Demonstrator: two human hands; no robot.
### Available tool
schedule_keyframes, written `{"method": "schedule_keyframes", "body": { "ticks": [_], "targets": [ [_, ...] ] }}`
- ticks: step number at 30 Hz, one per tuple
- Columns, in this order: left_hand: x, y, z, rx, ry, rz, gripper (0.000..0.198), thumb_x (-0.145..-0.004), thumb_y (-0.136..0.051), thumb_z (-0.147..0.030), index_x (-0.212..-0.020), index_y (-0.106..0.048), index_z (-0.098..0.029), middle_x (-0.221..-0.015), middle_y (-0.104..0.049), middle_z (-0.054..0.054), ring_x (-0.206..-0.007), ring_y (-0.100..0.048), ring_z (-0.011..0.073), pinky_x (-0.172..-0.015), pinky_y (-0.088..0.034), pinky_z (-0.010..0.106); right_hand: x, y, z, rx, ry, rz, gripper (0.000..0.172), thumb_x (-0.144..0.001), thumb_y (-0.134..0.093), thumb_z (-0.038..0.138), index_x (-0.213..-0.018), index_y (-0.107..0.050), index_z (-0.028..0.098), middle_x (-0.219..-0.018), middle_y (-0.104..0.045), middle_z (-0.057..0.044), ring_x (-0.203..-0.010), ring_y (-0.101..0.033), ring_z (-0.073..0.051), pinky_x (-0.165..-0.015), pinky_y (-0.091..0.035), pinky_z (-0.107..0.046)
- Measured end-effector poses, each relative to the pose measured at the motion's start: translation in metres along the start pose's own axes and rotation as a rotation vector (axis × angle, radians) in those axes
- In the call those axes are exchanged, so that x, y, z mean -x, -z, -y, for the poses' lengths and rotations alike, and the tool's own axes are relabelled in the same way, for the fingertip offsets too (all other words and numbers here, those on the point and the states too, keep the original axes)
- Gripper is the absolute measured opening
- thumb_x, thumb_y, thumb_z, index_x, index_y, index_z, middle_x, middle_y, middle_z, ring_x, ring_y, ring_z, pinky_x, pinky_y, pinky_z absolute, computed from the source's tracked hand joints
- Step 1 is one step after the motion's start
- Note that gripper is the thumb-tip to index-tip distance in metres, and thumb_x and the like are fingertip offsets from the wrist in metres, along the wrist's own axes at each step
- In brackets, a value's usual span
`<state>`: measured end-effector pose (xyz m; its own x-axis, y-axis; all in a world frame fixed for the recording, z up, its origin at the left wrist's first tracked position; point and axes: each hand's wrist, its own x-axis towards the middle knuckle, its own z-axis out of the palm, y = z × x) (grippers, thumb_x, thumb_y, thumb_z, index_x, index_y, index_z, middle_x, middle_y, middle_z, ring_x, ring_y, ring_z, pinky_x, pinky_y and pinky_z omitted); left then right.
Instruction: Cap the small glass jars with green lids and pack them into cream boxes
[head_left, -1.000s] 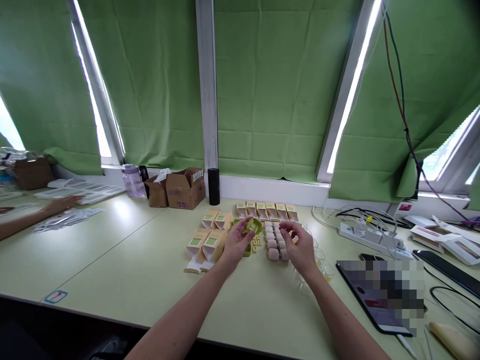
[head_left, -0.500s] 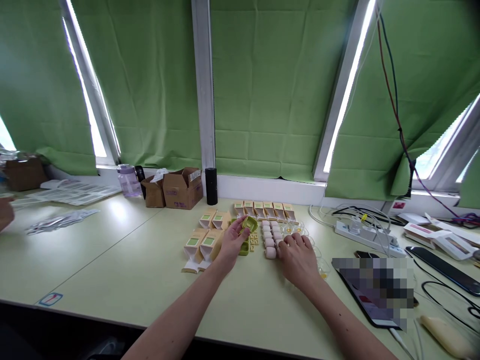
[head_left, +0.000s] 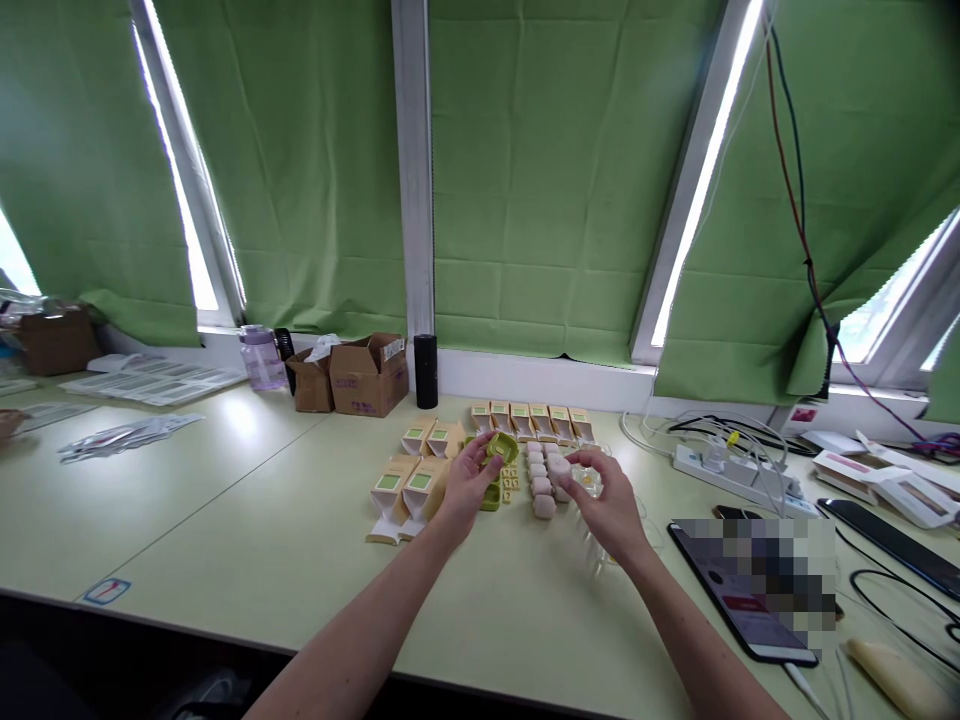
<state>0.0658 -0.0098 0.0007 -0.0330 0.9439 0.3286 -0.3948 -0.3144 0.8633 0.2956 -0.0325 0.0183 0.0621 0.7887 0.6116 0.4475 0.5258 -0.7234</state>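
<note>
My left hand (head_left: 466,488) is closed round a small green dish-shaped piece (head_left: 501,447), held just above the table. My right hand (head_left: 607,500) is raised beside it, its fingers pinched on a small pale pink block (head_left: 559,468). Between the two hands lies a column of the same pink blocks (head_left: 540,480) on the table. Another green piece (head_left: 491,497) lies under my left hand. Open yellow cartons with green labels (head_left: 409,492) stand to the left, and a row of them (head_left: 531,421) runs behind.
Brown cardboard boxes (head_left: 367,375), a black cylinder (head_left: 426,371) and a purple bottle (head_left: 259,357) line the window ledge. A phone (head_left: 750,590), a power strip (head_left: 731,470) and cables lie right. Paper sheets (head_left: 127,436) lie far left, by another person's hand (head_left: 7,424).
My right hand has come up off the table with a pink block pinched in it. The left hand has kept the green piece. The other person's hand has drawn back left.
</note>
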Motion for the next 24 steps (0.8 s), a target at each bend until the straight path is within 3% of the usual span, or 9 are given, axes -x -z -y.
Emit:
{"method": "schedule_keyframes", "body": {
  "ticks": [4,8,13,19,24],
  "targets": [
    [0.000,0.001,0.000,0.003,0.001,-0.004,0.067,-0.072,-0.093,-0.048,-0.127,-0.066,-0.021,-0.115,-0.076,0.009,-0.106,-0.070,0.0202,-0.099,-0.053,0.033,-0.010,-0.017,0.014,-0.739,-0.308,0.103,0.039,-0.075,-0.086,0.049,-0.102,-0.077,0.022,-0.101,-0.078,-0.008,-0.084,-0.067,-0.023,-0.072,-0.052,-0.036],
    [0.000,0.003,0.002,0.003,0.026,0.002,0.070,-0.073,-0.093,-0.048,-0.129,-0.063,-0.020,-0.110,-0.077,0.009,-0.098,-0.072,0.0201,-0.092,-0.056,0.033,-0.018,-0.040,0.017,-1.103,-0.485,0.199,0.037,-0.071,-0.091,0.045,-0.096,-0.076,0.023,-0.102,-0.080,-0.008,-0.088,-0.072,-0.024,-0.068,-0.054,-0.033],
    [-0.004,0.006,0.008,0.014,0.001,-0.043,0.069,-0.073,-0.092,-0.050,-0.128,-0.064,-0.019,-0.104,-0.076,0.007,-0.090,-0.070,0.0164,-0.085,-0.056,0.030,-0.014,-0.058,0.007,-1.156,-0.543,0.173,0.039,-0.069,-0.092,0.045,-0.095,-0.072,0.024,-0.100,-0.081,-0.008,-0.084,-0.074,-0.023,-0.066,-0.055,-0.032],
    [-0.004,0.005,0.008,-0.014,-0.005,-0.047,0.067,-0.076,-0.087,-0.058,-0.128,-0.069,-0.020,-0.107,-0.075,0.007,-0.090,-0.068,0.0153,-0.082,-0.056,0.028,-0.001,-0.059,0.005,-1.106,-0.507,0.149,0.044,-0.070,-0.093,0.047,-0.101,-0.069,0.028,-0.095,-0.077,-0.002,-0.080,-0.072,-0.020,-0.063,-0.054,-0.030],
    [-0.003,0.004,0.006,-0.037,-0.013,-0.035,0.067,-0.078,-0.083,-0.064,-0.127,-0.071,-0.021,-0.109,-0.075,0.008,-0.096,-0.068,0.0192,-0.082,-0.058,0.030,0.000,-0.058,0.012,-1.114,-0.417,0.136,0.041,-0.070,-0.094,0.041,-0.102,-0.071,0.028,-0.100,-0.074,-0.001,-0.085,-0.071,-0.019,-0.076,-0.059,-0.036]
  ]
}}
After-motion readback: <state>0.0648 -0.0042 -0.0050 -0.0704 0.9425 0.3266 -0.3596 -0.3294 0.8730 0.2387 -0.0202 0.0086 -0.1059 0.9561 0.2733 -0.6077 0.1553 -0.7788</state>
